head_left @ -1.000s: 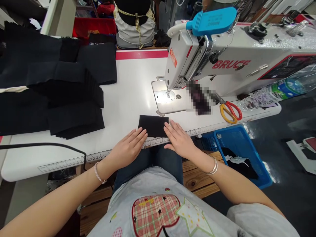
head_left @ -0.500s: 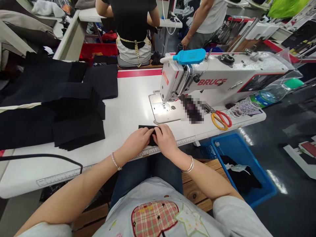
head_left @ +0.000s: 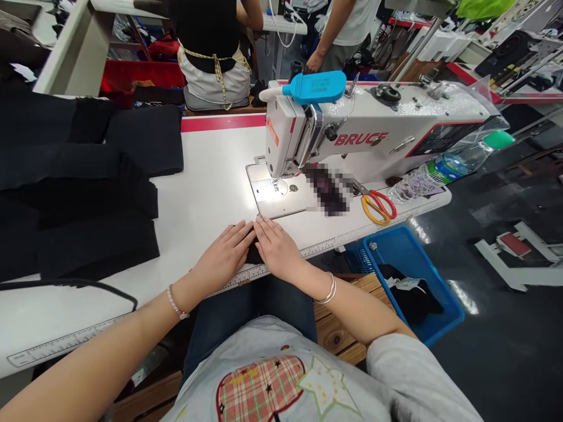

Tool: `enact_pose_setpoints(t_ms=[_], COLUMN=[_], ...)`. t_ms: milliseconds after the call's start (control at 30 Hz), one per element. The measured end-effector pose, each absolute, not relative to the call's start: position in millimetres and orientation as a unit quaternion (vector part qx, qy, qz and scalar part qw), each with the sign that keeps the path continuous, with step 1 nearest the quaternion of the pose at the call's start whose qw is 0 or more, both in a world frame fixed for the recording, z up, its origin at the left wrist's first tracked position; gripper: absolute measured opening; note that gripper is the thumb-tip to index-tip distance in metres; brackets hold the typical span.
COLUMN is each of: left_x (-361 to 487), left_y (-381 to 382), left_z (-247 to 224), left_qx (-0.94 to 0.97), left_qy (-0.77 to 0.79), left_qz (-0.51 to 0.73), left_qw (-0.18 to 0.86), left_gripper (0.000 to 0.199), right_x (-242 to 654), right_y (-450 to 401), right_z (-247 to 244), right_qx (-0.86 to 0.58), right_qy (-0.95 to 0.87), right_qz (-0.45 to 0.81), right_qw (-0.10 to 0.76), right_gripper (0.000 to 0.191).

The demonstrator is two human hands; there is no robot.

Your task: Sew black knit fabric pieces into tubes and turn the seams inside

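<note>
A small piece of black fabric lies on the white sewing table, mostly hidden under my hands. My left hand rests flat against its left side, fingers extended. My right hand lies flat over its right side, and the fingertips of both hands nearly meet. The needle area of a white BRUCE industrial sewing machine stands just beyond my fingertips, with its lit needle plate a short way up the table.
Folded black fabric pieces lie stacked at the table's left. Red-and-yellow scissors and a plastic bottle sit right of the machine. A blue basket holding black cloth stands on the floor at right. A co-worker sits beyond the table.
My hands have come together over the black fabric, which looked like a wide rectangle earlier and now shows only as a small patch. The whole view has swung slightly.
</note>
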State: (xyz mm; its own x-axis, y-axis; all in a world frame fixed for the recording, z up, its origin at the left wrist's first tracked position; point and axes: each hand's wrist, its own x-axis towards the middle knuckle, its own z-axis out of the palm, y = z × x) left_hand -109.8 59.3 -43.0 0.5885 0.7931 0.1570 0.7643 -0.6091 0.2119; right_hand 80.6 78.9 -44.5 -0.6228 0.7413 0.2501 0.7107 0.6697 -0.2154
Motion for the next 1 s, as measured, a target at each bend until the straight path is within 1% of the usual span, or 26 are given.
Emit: enact_pose_setpoints(t_ms=[200, 467, 633, 767, 933, 1000], left_x=[-111.8, -110.3, -109.6, -112.0, -113.2, -113.5], left_y=[55.6, 55.5, 53.1, 51.2, 52.1, 52.8], left_z=[-40.9, -36.9, -37.8, -38.5, -40.3, -42.3], left_qx=[0.886, 0.887, 0.892, 0.909, 0.916, 0.915], left_qy=[0.450, 0.456, 0.445, 0.407, 0.384, 0.386], left_qz=[0.096, 0.061, 0.071, 0.093, 0.119, 0.118], left_qw=[0.057, 0.038, 0.006, -0.012, 0.005, 0.022], left_gripper=[0.057, 0.057, 0.054, 0.050, 0.051, 0.050], right_x=[83.0, 82.0, 83.9, 86.4, 88.7, 89.1], right_y=[80.2, 82.3, 82.5, 82.7, 83.4, 83.4], right_z=[-41.1, -34.6, -36.0, -37.2, -35.9, -35.3], right_qx=[-0.414, -0.421, -0.420, -0.425, -0.423, -0.421], right_qy=[-0.897, -0.896, -0.896, -0.893, -0.897, -0.899], right_qz=[0.065, 0.093, 0.094, 0.095, 0.093, 0.089], right_qw=[0.139, 0.110, 0.112, 0.111, 0.090, 0.084], right_gripper=[0.052, 0.053, 0.053, 0.056, 0.062, 0.069])
